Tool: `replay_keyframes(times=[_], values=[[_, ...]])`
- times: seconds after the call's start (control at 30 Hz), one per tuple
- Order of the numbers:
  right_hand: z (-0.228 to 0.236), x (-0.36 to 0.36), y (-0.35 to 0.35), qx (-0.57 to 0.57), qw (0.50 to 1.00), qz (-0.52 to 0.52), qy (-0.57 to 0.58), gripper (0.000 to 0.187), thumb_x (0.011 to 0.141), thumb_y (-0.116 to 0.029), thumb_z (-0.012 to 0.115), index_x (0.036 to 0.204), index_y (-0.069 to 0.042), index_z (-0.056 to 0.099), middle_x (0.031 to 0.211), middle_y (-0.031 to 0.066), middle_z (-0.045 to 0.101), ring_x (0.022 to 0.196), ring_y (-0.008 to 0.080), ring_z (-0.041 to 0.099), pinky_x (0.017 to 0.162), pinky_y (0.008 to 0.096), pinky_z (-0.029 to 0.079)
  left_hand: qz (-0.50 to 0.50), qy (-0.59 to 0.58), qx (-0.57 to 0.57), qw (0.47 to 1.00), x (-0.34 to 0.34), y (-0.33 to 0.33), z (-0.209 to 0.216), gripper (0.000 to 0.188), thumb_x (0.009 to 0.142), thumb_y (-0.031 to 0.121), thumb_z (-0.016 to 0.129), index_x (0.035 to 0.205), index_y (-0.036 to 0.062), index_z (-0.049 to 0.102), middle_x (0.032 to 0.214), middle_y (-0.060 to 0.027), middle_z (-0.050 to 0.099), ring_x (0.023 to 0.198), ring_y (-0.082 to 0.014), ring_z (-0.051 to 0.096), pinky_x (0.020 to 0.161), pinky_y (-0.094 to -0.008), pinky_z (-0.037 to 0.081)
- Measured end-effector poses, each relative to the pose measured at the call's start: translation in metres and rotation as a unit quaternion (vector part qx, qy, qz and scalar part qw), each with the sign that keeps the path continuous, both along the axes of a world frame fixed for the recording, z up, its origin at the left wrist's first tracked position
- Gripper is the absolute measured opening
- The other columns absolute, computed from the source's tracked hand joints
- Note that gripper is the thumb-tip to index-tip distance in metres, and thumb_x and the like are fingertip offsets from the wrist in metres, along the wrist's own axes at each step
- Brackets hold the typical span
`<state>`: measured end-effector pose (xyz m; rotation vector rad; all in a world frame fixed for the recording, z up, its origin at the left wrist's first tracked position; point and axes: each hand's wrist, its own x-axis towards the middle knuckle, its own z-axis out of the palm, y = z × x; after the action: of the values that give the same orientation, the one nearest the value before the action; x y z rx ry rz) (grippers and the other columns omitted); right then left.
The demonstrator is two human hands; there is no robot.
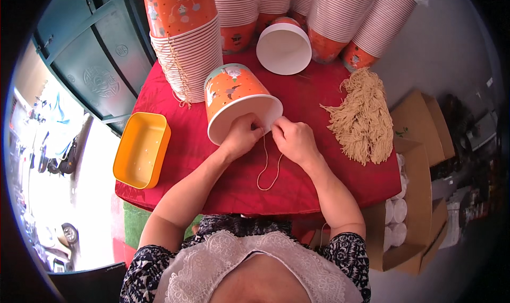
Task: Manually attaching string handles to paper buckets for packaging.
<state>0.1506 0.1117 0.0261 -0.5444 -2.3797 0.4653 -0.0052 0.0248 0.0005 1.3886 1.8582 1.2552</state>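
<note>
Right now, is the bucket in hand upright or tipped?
Tipped: the orange bucket has its printed side uppermost, the left hand at its mouth.

Left hand hides part of the orange tub; top edge crops the stacked tubs.

Table draped in deep red cloth, under the grip. Far left of the grip: teal metal door with embossed round emblems; harsh daylight, pale ground washed nearly white. Left and nearer: flat green floor covering. Right of the grip: smooth grey floor, dimmer light
</note>
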Motion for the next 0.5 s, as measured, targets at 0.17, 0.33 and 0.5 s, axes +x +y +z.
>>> replay_keyframes(times=[0.17,0.33,0.5], values=[[0.0,-0.004,-0.014,-0.086,0.991,0.002,-0.1,0.023,0.083,-0.022,0.064,0.073,-0.001,0.063,0.064,0.0181,0.062,0.062,0.0348,0.064,0.056,0.0452,0.05,0.008,0.006,0.043,0.999,0.0,0.002,-0.01,0.011,0.08,0.008,0.063,0.086,-0.0018,0.062,0.079,-0.0086,0.064,0.074,-0.0166,0.059,0.068,-0.0318,0.05],[0.002,-0.006,-0.019,-0.179,0.972,0.112,-0.104,0.015,0.082,-0.016,0.062,0.079,-0.001,0.064,0.067,0.0179,0.064,0.065,0.0361,0.065,0.058,0.0431,0.052,0.011,-0.014,0.03,0.999,-0.003,0.001,-0.011,0.012,0.081,0.008,0.065,0.087,-0.0013,0.062,0.08,-0.0093,0.065,0.076,-0.0167,0.06,0.07,-0.0322,0.05],[0.013,0.005,-0.02,-0.188,0.938,0.292,0.007,0.02,0.084,-0.011,0.063,0.068,0.0,0.06,0.061,0.0172,0.059,0.056,0.0225,0.065,0.051,0.0368,0.048,0.021,-0.004,0.026,0.999,0.002,-0.002,-0.005,0.01,0.08,0.007,0.065,0.086,-0.0019,0.064,0.082,-0.0143,0.067,0.078,-0.0243,0.065,0.071,-0.0349,0.051]])
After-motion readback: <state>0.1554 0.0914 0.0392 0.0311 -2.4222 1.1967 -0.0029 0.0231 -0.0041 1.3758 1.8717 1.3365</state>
